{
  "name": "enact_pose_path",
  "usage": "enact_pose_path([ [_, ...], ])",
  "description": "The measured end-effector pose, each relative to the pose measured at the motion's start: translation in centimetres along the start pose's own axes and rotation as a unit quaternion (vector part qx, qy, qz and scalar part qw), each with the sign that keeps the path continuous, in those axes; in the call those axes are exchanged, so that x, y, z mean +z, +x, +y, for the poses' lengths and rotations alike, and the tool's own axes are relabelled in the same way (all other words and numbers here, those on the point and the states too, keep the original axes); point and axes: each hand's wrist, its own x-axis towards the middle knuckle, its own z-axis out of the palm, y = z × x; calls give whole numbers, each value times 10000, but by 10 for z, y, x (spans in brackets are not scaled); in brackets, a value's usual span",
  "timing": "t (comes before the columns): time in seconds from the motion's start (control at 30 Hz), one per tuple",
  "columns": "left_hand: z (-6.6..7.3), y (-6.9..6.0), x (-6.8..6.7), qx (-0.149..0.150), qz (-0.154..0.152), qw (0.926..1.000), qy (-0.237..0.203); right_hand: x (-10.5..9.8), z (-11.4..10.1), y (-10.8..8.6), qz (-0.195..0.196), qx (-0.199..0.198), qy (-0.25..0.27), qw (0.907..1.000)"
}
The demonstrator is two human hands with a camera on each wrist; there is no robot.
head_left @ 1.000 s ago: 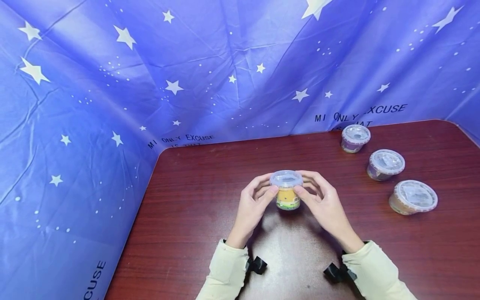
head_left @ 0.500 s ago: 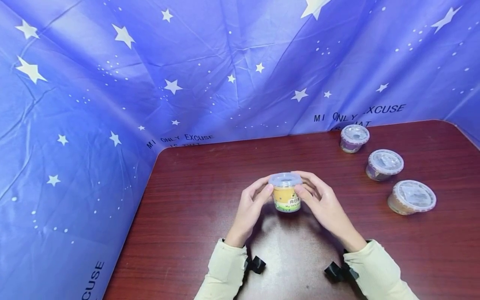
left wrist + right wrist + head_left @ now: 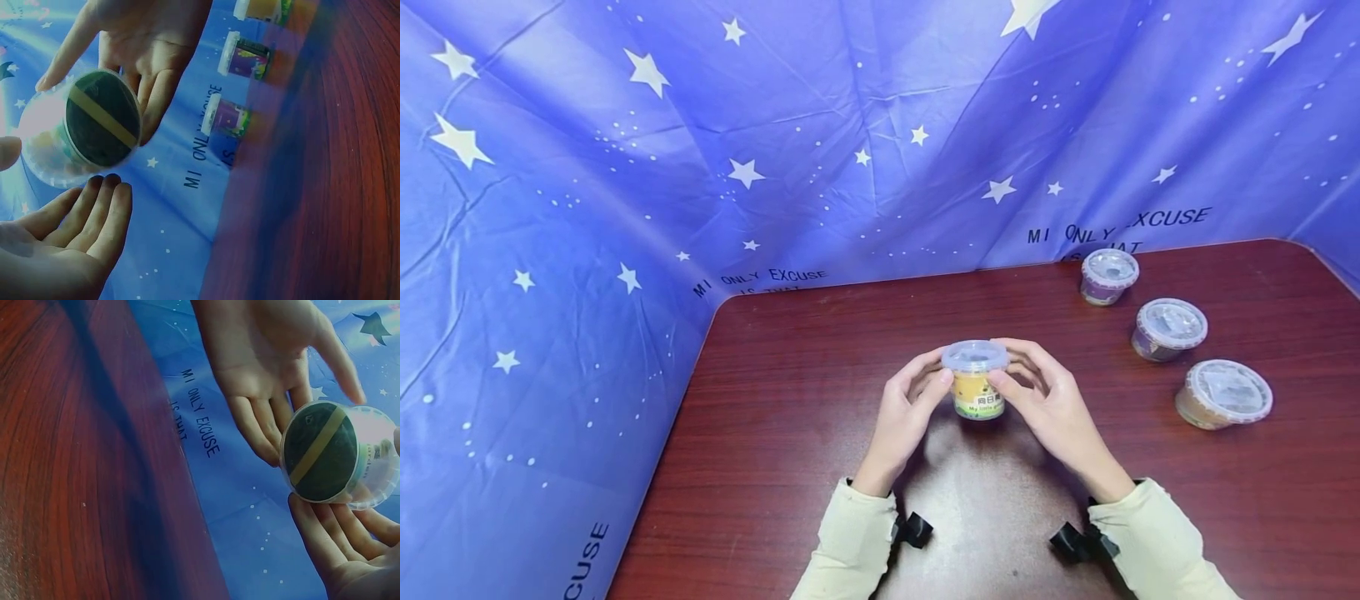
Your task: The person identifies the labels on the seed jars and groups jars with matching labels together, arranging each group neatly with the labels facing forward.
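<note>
A small clear plastic cup (image 3: pixel 977 393) with a yellow and green label and a translucent lid (image 3: pixel 976 355) is held up off the table, in the middle of the head view. My left hand (image 3: pixel 904 421) grips its left side and my right hand (image 3: pixel 1051 412) its right, thumbs on the near side. Dark Chinese characters and English lettering face me. From below, in the left wrist view, the cup's base (image 3: pixel 94 134) looks dark green with a yellowish strip across it. The far fingers are partly hidden behind the cup in the head view.
At the right of the dark red table (image 3: pixel 760 467), three lidded cups stand in a slanting row: a purple one (image 3: pixel 1107 287) at the back, another purple one (image 3: pixel 1159 343), and a yellowish one (image 3: pixel 1206 408) nearest. Blue star-printed cloth (image 3: pixel 850 108) hangs behind and left.
Between both hands, the cup has turned so more of its lettering faces me. It tipped slightly half a second ago, and now sits straighter and a bit higher. The other cups stay put.
</note>
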Motion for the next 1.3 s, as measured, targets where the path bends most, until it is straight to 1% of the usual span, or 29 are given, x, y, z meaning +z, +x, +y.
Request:
enact_pose_path([
  [0.17, 1, 0, 3, 97, -77, 9999, 80, 1, 1, 0, 24, -25, 20, 10000],
  [0.5, 0, 0, 2, -48, -62, 10000, -13, 1, -2, 0, -33, -53, 12, 10000],
  [0.57, -1, 0, 1, -115, -42, 9999, -42, 1, -2, 0, -65, -65, 5, 10000],
  [0.67, -1, 0, -1, -190, -34, 9997, -115, 0, -3, 1, -137, -74, 146, 9998],
  [0.83, -2, 0, -1, -145, -167, 9996, -186, -2, -2, 0, -301, 52, 446, 9985],
  [1.03, -3, -1, -1, -156, -215, 9994, -212, -2, 2, -1, -509, 207, 492, 9973],
  [1.3, -4, -1, -4, -141, -283, 9993, -218, -1, 2, 0, -581, 203, 445, 9971],
])
